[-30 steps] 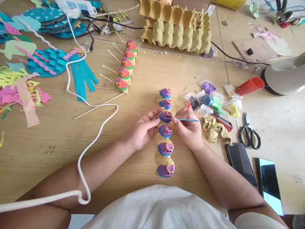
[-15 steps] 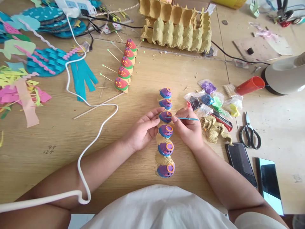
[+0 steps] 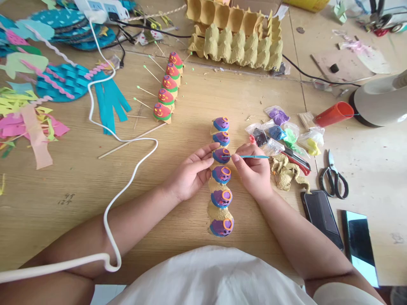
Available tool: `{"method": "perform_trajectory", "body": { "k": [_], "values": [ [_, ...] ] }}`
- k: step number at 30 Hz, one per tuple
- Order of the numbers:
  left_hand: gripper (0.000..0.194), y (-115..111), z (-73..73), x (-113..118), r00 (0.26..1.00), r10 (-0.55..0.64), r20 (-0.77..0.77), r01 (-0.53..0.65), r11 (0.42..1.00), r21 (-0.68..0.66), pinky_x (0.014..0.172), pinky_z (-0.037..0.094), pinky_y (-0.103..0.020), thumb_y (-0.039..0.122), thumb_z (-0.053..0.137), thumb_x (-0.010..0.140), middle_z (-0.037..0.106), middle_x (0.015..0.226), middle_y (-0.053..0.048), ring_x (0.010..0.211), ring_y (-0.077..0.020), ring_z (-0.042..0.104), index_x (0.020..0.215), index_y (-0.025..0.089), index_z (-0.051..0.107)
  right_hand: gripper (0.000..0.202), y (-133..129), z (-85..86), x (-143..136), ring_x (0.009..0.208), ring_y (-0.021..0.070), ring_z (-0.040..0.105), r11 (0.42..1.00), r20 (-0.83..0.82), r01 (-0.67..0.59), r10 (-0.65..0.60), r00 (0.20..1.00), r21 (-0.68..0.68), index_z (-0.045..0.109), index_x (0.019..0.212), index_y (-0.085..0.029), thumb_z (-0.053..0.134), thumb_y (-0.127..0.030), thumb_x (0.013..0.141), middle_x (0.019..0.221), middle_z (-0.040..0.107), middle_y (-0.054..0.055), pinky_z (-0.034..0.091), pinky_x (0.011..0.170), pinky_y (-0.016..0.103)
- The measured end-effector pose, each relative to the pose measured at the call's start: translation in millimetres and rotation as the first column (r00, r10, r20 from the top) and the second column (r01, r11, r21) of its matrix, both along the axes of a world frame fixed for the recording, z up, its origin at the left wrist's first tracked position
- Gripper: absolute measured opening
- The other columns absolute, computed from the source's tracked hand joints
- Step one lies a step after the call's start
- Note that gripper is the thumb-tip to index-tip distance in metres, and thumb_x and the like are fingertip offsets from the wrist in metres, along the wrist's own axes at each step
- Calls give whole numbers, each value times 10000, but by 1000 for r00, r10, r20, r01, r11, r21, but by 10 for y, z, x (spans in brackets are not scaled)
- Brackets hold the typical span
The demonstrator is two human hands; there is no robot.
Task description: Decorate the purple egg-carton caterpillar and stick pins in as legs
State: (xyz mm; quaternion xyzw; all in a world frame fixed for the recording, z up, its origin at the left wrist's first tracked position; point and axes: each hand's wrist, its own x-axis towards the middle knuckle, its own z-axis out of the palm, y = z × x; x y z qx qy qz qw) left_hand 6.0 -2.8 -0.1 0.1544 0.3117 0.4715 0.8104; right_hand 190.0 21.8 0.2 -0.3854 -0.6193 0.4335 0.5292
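A strip of egg-carton bumps [image 3: 221,174] covered in purple and blue clay, with orange rings and small faces, runs up the table in front of me. My left hand [image 3: 193,171] holds it from the left side, fingers at the second and third bumps from the far end. On the right, my right hand [image 3: 254,171] pinches a thin blue tool [image 3: 256,156] whose tip reaches the third bump. A second strip [image 3: 167,89], with red and green clay faces and green-tipped sticks, stands farther back to the left.
Clay bags [image 3: 277,132], a red cutter [image 3: 299,162], scissors [image 3: 332,176] and two phones [image 3: 321,218] lie at right. A white cable [image 3: 136,165] crosses the left side. Egg cartons [image 3: 238,46] sit at the back, paper crafts [image 3: 63,82] at far left.
My right hand and the blue tool have shifted slightly to the right. My left hand and the purple strip look unmoved.
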Motion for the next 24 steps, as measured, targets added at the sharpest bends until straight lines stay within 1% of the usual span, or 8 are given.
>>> {"method": "perform_trajectory", "body": {
  "k": [4,12,16,20,24],
  "values": [
    [335,0,-8,-3,1000,0,-19,0,1000,11,764,600,-202,139,678,913,764,1226,-34,970,-133,759,1237,222,695,307,-1,-3,4,665,131,520,1000,19,9,-9,1000,-13,575,757,-227,728,-426,933,716,581,-13,428,609,291],
    [319,0,-10,-3,1000,5,-13,-5,1000,5,756,602,-205,118,649,925,766,1216,-28,971,-132,755,1219,224,706,255,-8,4,-2,668,126,521,1000,-3,-15,15,1000,11,585,764,-226,722,-345,944,725,582,-15,419,604,285],
    [322,-2,-25,-6,1000,2,-23,-2,1000,9,757,603,-201,126,656,923,759,1239,-29,989,-131,753,1223,231,708,245,-9,16,-4,659,120,512,999,14,-18,18,1000,32,580,759,-223,716,-299,948,717,576,-20,408,597,278],
    [328,-3,-26,-2,999,3,-44,-2,1000,13,762,604,-200,140,672,913,752,1257,-31,1001,-133,752,1226,233,705,271,-2,16,-5,670,127,520,999,43,-12,10,999,43,569,744,-222,717,-322,947,713,573,-16,426,615,289],
    [334,-3,-11,4,998,4,-59,-4,1000,4,745,599,-199,138,672,908,751,1257,-33,995,-136,751,1227,233,701,265,0,14,-3,669,125,517,999,37,-14,13,999,32,574,751,-222,716,-326,949,719,572,-16,422,610,287]
  ]
}}
